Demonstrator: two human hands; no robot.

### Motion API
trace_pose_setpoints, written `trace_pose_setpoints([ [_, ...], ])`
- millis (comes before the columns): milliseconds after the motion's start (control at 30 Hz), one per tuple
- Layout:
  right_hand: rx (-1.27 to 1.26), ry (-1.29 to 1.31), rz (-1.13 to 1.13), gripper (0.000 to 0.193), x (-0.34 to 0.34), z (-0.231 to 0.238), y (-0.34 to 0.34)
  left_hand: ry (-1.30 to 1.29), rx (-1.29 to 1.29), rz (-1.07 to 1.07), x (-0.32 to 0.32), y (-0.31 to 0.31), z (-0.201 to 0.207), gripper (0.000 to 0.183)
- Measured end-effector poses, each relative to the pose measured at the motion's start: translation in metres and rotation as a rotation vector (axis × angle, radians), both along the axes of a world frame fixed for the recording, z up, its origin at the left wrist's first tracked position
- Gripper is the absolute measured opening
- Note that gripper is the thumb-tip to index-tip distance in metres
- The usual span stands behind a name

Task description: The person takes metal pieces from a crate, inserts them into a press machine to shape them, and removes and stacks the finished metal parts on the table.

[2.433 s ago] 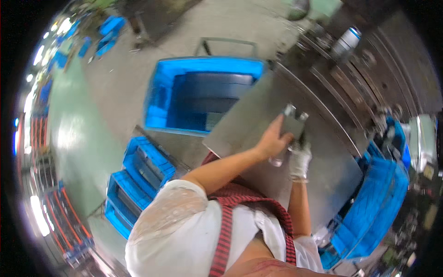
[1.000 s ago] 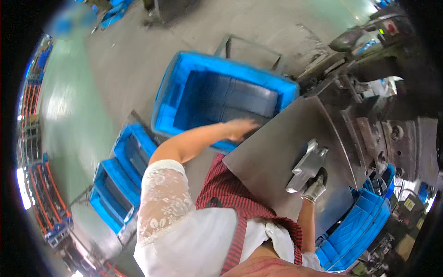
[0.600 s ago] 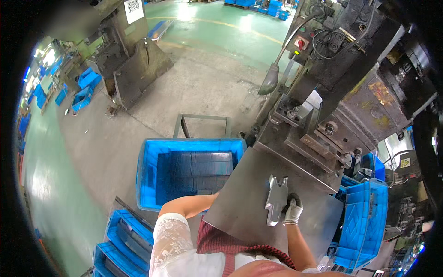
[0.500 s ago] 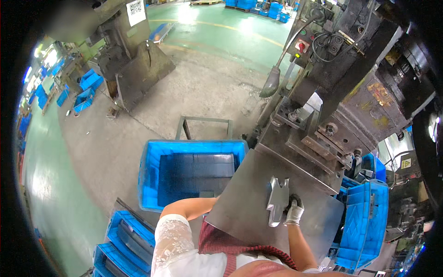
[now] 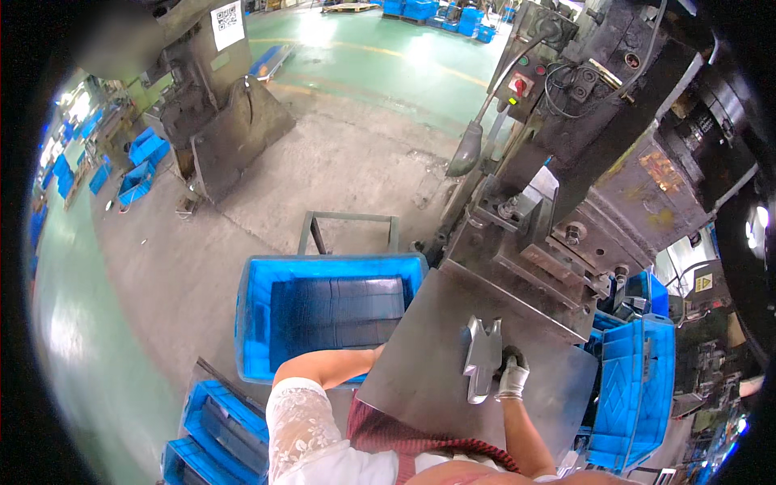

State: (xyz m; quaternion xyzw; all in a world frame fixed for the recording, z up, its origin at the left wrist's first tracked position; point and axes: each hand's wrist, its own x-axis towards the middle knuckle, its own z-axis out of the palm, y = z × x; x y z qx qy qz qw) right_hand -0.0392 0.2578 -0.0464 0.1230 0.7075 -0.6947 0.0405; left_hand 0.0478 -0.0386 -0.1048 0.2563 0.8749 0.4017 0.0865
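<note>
A shiny bent sheet-metal part (image 5: pixel 482 361) with a forked far end lies on the flat grey metal plate (image 5: pixel 420 356) in front of me. Just right of the part, my right hand (image 5: pixel 513 374) rests on the plate in a white glove with dark fingertips. Its fingers look loosely curved and hold nothing I can see. My left forearm reaches forward and passes behind the plate's left edge, by the near side of a blue bin (image 5: pixel 242 323). That hand is hidden there. Dark flat metal sheets (image 5: pixel 339 311) lie inside the bin.
A heavy press (image 5: pixel 566 234) with its die stands at the plate's far edge. Blue crates (image 5: pixel 634 388) are on the right, and more crates (image 5: pixel 214 412) with dark parts sit at lower left. A metal frame (image 5: pixel 352 217) stands behind the bin; another machine (image 5: pixel 218 121) is farther off.
The whole view has shifted slightly, so the surroundings sit a little lower and farther left. My right hand and the metal part keep their places on the plate.
</note>
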Motion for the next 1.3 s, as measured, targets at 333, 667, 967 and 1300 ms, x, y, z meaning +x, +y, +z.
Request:
trace_pose_setpoints([
  [333, 0.045, -0.102, 0.05, 0.019, -0.005, 0.013, -0.006, -0.055, 0.075, -0.014, 0.001, -0.008, 0.015, 0.049],
  [667, -0.036, -0.044, 0.051, 0.02, -0.007, -0.011, 0.012, -0.434, 0.512, 0.21, 0.016, 0.004, 0.043, 0.056],
  [967, 0.144, -0.053, 0.079, 0.021, -0.009, 0.0, 0.005, 0.098, 0.074, 0.022, 0.025, -0.019, -0.007, 0.038],
  [1300, -0.013, -0.086, 0.135, 0.021, -0.016, 0.003, 0.013, 0.501, -0.401, -0.297, 0.011, -0.043, 0.029, 0.038],
])
